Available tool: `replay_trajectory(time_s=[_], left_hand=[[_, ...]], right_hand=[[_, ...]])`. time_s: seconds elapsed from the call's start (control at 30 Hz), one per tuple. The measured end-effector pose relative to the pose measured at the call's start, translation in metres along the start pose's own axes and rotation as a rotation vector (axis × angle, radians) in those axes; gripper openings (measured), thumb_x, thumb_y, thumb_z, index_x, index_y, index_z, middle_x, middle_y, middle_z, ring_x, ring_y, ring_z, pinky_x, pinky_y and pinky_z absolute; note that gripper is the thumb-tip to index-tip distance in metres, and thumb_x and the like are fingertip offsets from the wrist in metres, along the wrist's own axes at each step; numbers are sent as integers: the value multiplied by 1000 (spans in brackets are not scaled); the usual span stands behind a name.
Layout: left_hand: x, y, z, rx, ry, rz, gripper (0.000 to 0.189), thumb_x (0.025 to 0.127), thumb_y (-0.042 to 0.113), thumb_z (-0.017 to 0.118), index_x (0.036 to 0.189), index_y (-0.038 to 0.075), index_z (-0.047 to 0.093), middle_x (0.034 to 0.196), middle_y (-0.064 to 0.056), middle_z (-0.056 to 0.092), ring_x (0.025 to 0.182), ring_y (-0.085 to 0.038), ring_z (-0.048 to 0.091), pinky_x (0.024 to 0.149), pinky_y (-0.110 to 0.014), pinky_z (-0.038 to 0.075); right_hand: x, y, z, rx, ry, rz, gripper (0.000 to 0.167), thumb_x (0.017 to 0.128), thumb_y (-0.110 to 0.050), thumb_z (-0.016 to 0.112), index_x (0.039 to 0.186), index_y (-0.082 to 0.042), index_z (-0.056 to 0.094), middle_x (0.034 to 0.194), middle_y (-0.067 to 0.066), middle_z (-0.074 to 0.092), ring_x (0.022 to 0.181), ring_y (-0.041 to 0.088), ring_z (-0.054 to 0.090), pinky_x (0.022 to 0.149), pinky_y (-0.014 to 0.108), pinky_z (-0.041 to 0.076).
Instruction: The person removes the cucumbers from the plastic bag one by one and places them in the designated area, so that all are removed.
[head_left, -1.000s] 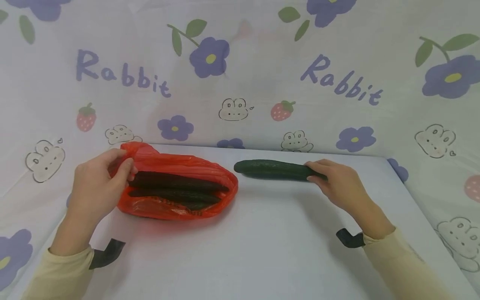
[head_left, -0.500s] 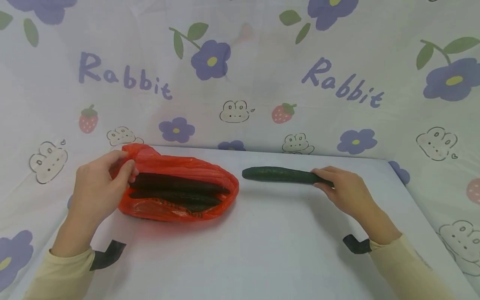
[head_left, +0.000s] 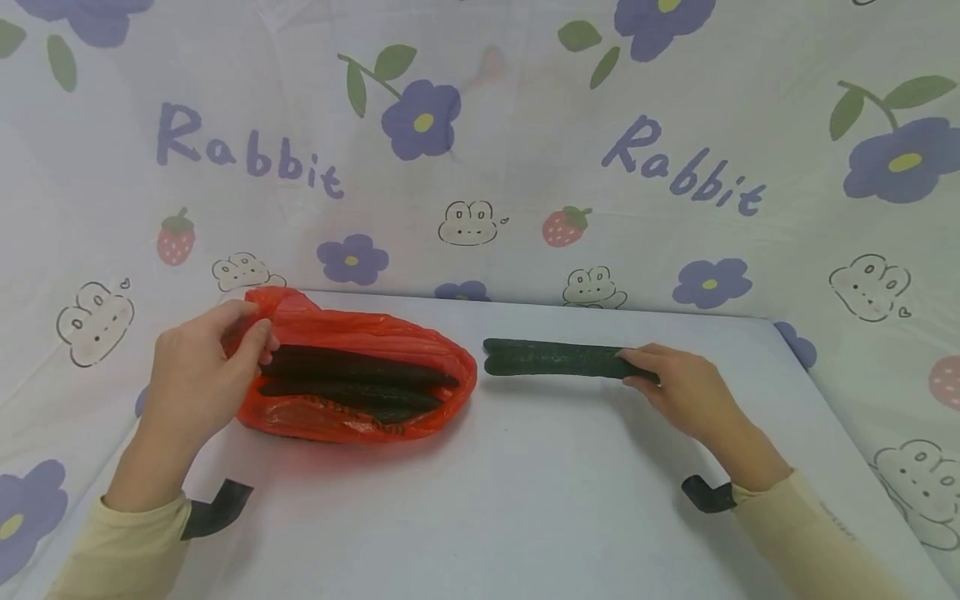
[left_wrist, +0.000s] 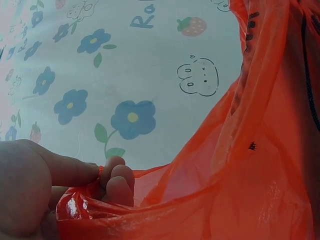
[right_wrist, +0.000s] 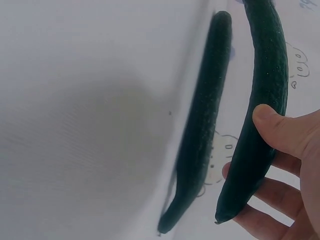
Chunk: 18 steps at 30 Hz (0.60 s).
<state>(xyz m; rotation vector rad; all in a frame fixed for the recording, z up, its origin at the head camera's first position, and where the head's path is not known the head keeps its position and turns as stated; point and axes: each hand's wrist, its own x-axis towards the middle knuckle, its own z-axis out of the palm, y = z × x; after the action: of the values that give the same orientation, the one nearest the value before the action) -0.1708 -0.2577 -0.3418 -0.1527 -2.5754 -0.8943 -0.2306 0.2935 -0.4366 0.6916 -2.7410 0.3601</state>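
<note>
On the left of the table [head_left: 465,517], an open-mouthed red plastic bag [head_left: 292,412] holds at least two dark green cucumbers [head_left: 360,365] lying lengthwise, and the left hand [head_left: 195,371] pinches its edge between thumb and curled fingers [left_wrist: 120,187]. Right of the bag, the right hand [head_left: 686,392] reaches in from the lower right, its fingers and thumb gripping one end of a held cucumber [head_left: 555,364], with a second cucumber [right_wrist: 200,115] just beyond it.

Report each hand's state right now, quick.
Left hand: closed, pinching the edge of the red plastic bag.
Right hand: closed, holding one cucumber between thumb and fingers.
</note>
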Motion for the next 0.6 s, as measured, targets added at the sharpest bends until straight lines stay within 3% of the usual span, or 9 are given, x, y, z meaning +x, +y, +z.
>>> replay_trajectory(time_s=[0.17, 0.6], left_hand=[[0, -1, 1, 0, -3, 3, 25, 109, 15, 65, 126, -2, 72, 88, -11, 76, 78, -29, 73, 68, -6, 45], [0, -1, 1, 4, 6, 5, 23, 109, 13, 64, 124, -2, 72, 88, -11, 76, 76, -28, 73, 66, -5, 45]], right_hand=[[0, 3, 8, 0, 0, -22, 38, 90, -7, 88, 127, -5, 78, 112, 11, 78, 96, 34, 76, 80, 55, 60], [-1, 10, 23, 5, -79, -31, 40, 90, -8, 88, 128, -2, 78, 117, 14, 78, 108, 38, 74, 91, 58, 58]])
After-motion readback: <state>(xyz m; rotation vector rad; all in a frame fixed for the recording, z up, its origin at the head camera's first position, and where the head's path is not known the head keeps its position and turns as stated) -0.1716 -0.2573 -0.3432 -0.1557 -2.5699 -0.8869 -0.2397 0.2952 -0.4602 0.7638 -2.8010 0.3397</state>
